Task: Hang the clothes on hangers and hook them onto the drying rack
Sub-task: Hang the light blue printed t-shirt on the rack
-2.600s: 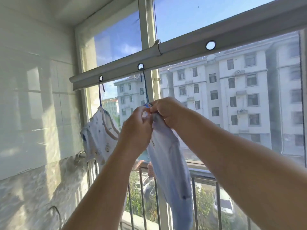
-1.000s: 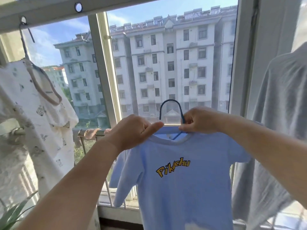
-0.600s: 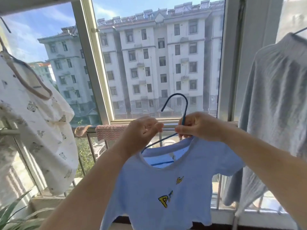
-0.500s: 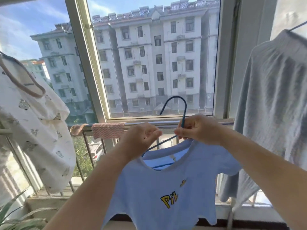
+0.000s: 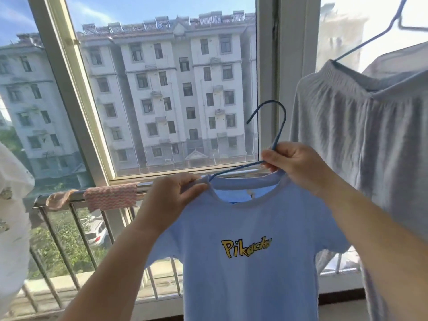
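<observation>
A light blue T-shirt (image 5: 250, 269) with yellow "Pikachu" lettering hangs in front of me, below the window. A dark blue wire hanger (image 5: 275, 126) pokes out of its neckline, tilted, its hook free in the air. My left hand (image 5: 171, 195) pinches the left side of the collar. My right hand (image 5: 294, 163) grips the hanger's neck together with the right side of the collar. The drying rack bar is out of view above.
Grey shorts (image 5: 361, 140) hang on a light hanger (image 5: 379, 35) at the right. A white patterned garment (image 5: 11, 218) hangs at the far left edge. A metal railing (image 5: 69, 228) with a pink cloth (image 5: 111, 196) draped over it runs under the window frame (image 5: 268, 77).
The shirt and hanger came off the rack hole and down to chest height. Since half a second ago the shirt has shifted right and its front lettering now shows fully.
</observation>
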The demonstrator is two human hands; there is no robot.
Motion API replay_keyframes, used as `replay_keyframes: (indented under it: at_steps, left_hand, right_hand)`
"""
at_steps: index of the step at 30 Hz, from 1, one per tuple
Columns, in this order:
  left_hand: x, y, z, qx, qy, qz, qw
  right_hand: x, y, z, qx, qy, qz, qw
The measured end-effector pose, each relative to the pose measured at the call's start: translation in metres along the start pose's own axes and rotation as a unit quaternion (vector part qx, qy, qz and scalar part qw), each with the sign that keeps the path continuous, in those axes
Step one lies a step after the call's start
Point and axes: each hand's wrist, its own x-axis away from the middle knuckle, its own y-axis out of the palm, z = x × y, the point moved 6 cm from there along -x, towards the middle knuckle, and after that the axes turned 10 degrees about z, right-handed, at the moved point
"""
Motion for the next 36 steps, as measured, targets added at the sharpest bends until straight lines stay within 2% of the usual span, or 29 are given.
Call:
replay_keyframes:
  at_steps: [4, 9, 13, 16, 20, 24, 26, 29, 33, 36]
  left_hand:
    - [-0.005, 0.011, 0.016, 0.051, 0.021, -0.027, 0.998]
    - [-0.004, 0.034, 0.038, 0.031, 0.066, -0.063, 0.995]
    - [0.000, 0.037, 0.039, 0.026, 0.063, -0.061, 0.996]
    - [-0.001, 0.036, 0.040, 0.024, 0.063, -0.030, 0.997]
    - [-0.010, 0.039, 0.054, -0.074, 0.124, 0.022, 0.989]
    - [-0.024, 0.047, 0.073, -0.188, 0.196, 0.027, 0.962]
    - [-0.035, 0.048, 0.080, -0.194, 0.174, 0.019, 0.965]
    - [-0.054, 0.040, 0.094, -0.168, 0.144, 0.046, 0.974]
    - [-0.083, 0.024, 0.121, -0.167, 0.163, 0.096, 0.968]
    - [-0.093, 0.026, 0.132, -0.182, 0.165, 0.082, 0.966]
  right_hand:
    - [0.006, -0.014, 0.002, 0.011, 0.005, 0.001, 1.000]
    - [0.019, -0.018, -0.002, 0.062, -0.015, -0.003, 0.998]
    - [0.023, -0.035, 0.000, 0.073, -0.014, 0.030, 0.997]
    - [0.024, -0.042, 0.002, 0.090, -0.016, 0.048, 0.995]
    - [0.021, -0.042, -0.001, 0.097, -0.012, 0.036, 0.995]
    - [0.012, -0.047, -0.017, 0.160, -0.052, 0.036, 0.985]
    - [0.003, -0.052, -0.027, 0.167, -0.070, 0.060, 0.982]
    - [-0.018, -0.061, -0.045, 0.193, -0.097, 0.117, 0.969]
    - [-0.053, -0.071, -0.086, 0.235, -0.138, 0.187, 0.944]
    - [-0.071, -0.076, -0.109, 0.239, -0.157, 0.214, 0.934]
